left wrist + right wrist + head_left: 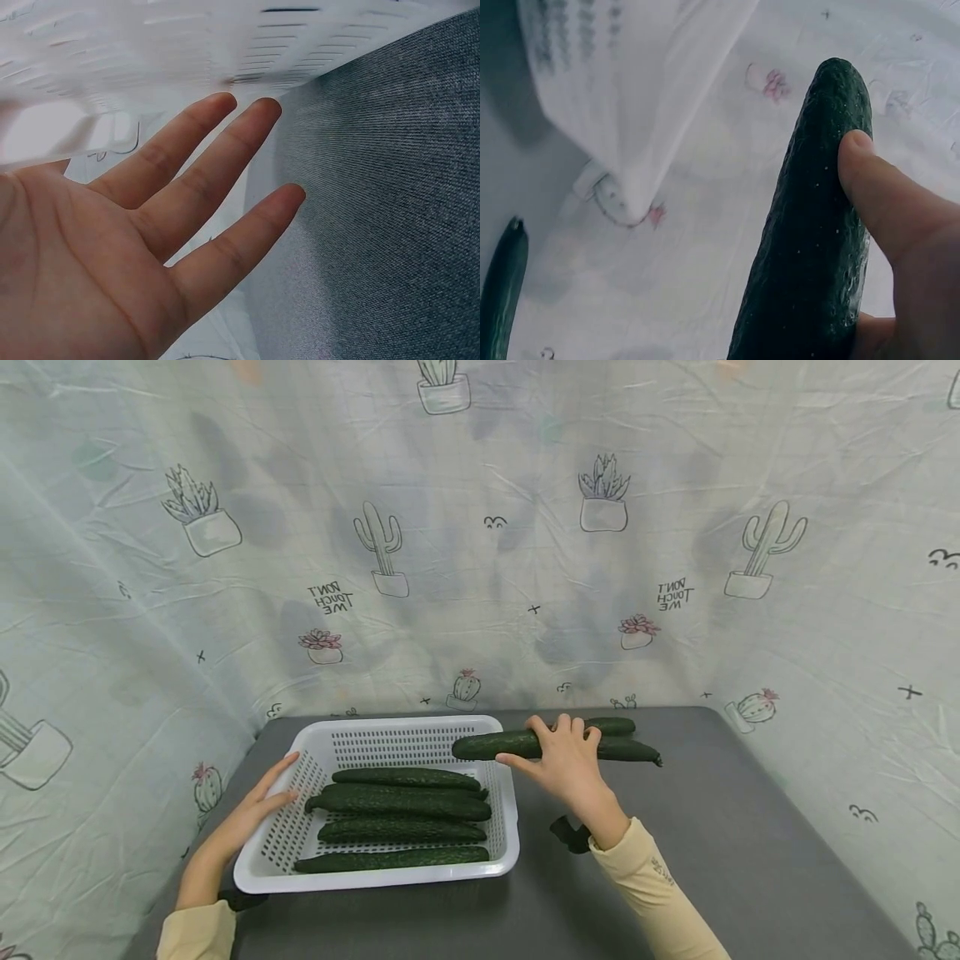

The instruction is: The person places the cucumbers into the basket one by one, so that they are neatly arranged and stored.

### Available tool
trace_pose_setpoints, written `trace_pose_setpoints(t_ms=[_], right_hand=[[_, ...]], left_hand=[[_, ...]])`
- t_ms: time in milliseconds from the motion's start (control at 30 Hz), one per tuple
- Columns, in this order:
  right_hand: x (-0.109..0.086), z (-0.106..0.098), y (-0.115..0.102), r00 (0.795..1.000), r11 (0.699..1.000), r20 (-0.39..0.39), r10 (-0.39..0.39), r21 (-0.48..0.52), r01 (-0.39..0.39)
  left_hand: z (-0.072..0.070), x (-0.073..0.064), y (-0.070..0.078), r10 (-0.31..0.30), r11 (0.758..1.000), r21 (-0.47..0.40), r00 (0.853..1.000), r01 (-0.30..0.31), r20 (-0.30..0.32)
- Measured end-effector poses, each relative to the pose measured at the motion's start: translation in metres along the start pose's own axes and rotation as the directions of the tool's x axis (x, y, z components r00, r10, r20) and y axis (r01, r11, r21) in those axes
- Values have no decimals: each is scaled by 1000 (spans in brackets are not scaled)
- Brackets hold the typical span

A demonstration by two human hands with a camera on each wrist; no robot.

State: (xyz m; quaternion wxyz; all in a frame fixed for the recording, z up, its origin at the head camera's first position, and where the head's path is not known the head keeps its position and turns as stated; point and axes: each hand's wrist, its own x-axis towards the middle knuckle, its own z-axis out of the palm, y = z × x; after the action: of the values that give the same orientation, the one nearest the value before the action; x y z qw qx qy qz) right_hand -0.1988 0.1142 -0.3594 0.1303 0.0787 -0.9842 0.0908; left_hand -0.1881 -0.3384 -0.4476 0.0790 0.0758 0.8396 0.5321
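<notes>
My right hand [572, 760] grips a long dark green cucumber [491, 745] level, its left end over the right rim of a white plastic basket [251, 881]. The right wrist view shows the thumb [877, 180] pressed along the held cucumber [802, 247]. Inside the basket, several cucumbers [405, 802] lie side by side. My left hand [251, 814] is at the basket's left side with its fingers spread. From the left wrist, straight fingers [217, 180] show close beneath the basket's slotted wall [285, 45].
Behind the held cucumber, another cucumber [611, 725] lies on the grey tabletop [720, 827], partly hidden by my right hand. A pale curtain [487, 568] printed with cacti surrounds the table at the back and both sides. Black straps [570, 835] sit at my wrists.
</notes>
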Motion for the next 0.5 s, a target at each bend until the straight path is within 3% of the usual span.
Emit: trace_pose_setpoints(t_ms=[500], right_hand=[[-22, 4, -57, 993, 993, 22, -117, -13, 117]], left_hand=[[0, 2, -1, -6, 1000, 3, 1000, 6, -6]])
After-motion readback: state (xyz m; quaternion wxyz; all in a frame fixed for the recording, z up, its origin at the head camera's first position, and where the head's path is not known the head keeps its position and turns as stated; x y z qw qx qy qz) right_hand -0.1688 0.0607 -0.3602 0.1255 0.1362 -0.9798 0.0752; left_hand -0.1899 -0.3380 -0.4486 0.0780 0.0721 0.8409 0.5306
